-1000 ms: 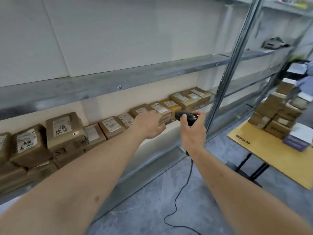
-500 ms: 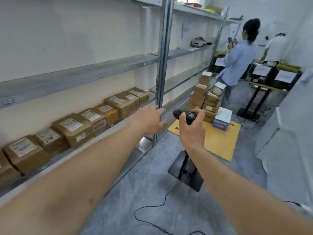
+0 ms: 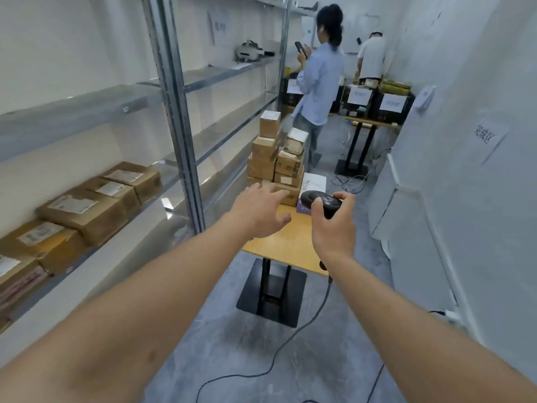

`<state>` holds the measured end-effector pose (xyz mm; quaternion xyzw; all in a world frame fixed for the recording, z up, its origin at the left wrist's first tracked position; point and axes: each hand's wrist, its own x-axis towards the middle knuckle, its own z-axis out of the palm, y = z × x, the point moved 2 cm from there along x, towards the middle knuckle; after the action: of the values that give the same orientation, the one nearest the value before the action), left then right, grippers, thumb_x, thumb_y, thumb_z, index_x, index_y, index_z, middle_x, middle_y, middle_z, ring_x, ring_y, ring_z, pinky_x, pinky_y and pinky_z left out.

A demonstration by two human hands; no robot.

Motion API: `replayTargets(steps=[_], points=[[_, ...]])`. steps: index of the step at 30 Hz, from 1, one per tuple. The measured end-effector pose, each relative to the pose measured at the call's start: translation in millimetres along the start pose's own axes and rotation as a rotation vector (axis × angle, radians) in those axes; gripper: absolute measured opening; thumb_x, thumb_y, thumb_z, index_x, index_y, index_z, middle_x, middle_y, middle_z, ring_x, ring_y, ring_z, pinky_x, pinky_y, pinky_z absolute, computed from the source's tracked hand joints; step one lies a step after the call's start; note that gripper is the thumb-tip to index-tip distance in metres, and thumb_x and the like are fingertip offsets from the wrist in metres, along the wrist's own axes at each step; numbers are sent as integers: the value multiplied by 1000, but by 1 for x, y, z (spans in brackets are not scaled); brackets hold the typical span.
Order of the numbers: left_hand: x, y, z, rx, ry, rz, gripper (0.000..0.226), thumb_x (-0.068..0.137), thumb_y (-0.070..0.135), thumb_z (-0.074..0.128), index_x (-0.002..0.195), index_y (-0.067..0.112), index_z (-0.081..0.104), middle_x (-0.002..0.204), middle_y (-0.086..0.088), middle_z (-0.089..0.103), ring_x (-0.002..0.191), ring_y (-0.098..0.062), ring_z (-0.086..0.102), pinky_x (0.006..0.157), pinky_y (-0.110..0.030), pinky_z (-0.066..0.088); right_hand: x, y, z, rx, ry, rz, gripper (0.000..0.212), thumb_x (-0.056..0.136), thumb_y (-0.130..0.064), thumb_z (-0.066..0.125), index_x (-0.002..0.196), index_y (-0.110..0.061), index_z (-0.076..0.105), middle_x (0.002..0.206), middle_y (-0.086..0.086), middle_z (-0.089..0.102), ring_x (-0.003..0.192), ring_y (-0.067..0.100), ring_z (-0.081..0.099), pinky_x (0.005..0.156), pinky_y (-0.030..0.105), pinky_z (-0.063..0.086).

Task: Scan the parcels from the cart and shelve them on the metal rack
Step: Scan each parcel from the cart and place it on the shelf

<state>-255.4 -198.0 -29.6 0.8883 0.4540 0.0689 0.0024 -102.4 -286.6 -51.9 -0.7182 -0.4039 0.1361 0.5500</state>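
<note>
rack post (image 3: 177, 112) left, stacked parcels (image 3: 276, 158) ahead

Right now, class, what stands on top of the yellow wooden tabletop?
On the yellow wooden tabletop stand stacked brown cardboard parcels and a white-and-purple box. The open left hand and the black handheld scanner cover the lowest ones.

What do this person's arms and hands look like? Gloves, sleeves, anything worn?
Both forearms are bare, with no sleeves in view. The left hand and right hand wear no gloves, and no rings, watch or wristband show on either.
</note>
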Motion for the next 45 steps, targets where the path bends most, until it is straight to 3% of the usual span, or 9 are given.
replayTargets(steps=[3, 6, 11, 17, 22, 27, 34, 40, 45], points=[[59, -4, 19, -27, -15, 43, 67, 101, 60, 48, 160, 29, 38, 162, -6, 42, 145, -33, 40, 117, -50, 38, 45, 18, 12, -27, 49, 34, 30, 102, -44, 57, 124, -29, 44, 96, -20, 56, 86, 8, 59, 75, 34, 45], [112, -8, 37, -25, -41, 90, 69, 100, 61, 47, 160, 30, 39, 160, -5, 44, 144, -33, 41, 116, -50, 39, 86, 36, 24, -58, 96, 89, 25, 101, -48, 56, 116, -37, 38, 97, -17, 60, 89, 17, 63, 76, 37, 49], [184, -4, 67, -40, -103, 136, 65, 98, 60, 49, 155, 29, 45, 154, -4, 49, 138, -32, 46, 110, -50, 43, 139, 66, 33, -92, 152, 154, 28, 100, -48, 56, 117, -35, 38, 104, -5, 65, 91, 23, 64, 78, 40, 51], [260, 10, 111, -51, -189, 120, 67, 99, 59, 50, 157, 26, 43, 160, -7, 44, 143, -33, 42, 113, -49, 41, 211, 108, 35, -91, 162, 212, 29, 101, -44, 58, 120, -29, 43, 95, -16, 59, 88, 17, 63, 77, 38, 50], [330, 26, 155, -71, -232, 36, 64, 98, 58, 51, 154, 26, 46, 152, -6, 50, 137, -33, 46, 109, -47, 43, 283, 161, 40, -100, 103, 253, 31, 103, -40, 58, 126, -23, 45, 91, -23, 53, 80, -3, 55, 72, 32, 39], [396, 41, 196, -123, -275, -104, 68, 98, 56, 54, 156, 23, 42, 155, -6, 46, 140, -33, 45, 112, -48, 42, 354, 221, 54, -87, -12, 347, 29, 101, -47, 56, 121, -31, 42, 94, -17, 60, 86, 16, 65, 76, 40, 53], [461, 46, 257, -192, -328, -283, 69, 94, 53, 60, 153, 19, 44, 157, -9, 43, 140, -35, 43, 111, -47, 42, 416, 284, 88, -97, -133, 507, 26, 100, -52, 54, 115, -37, 39, 95, -13, 65, 85, 23, 68, 80, 47, 57], [492, 37, 321, -225, -375, -408, 76, 91, 60, 63, 153, 21, 42, 165, -10, 33, 145, -36, 36, 115, -47, 38, 439, 326, 122, -101, -210, 554, 27, 102, -49, 53, 121, -36, 41, 98, -16, 65, 90, 19, 66, 76, 37, 47], [507, 31, 368, -200, -361, -494, 77, 84, 71, 64, 140, 22, 48, 152, -10, 41, 132, -37, 45, 105, -47, 43, 448, 358, 144, -103, -208, 599, 26, 99, -51, 54, 118, -39, 41, 98, -14, 67, 88, 22, 68, 80, 48, 57]])
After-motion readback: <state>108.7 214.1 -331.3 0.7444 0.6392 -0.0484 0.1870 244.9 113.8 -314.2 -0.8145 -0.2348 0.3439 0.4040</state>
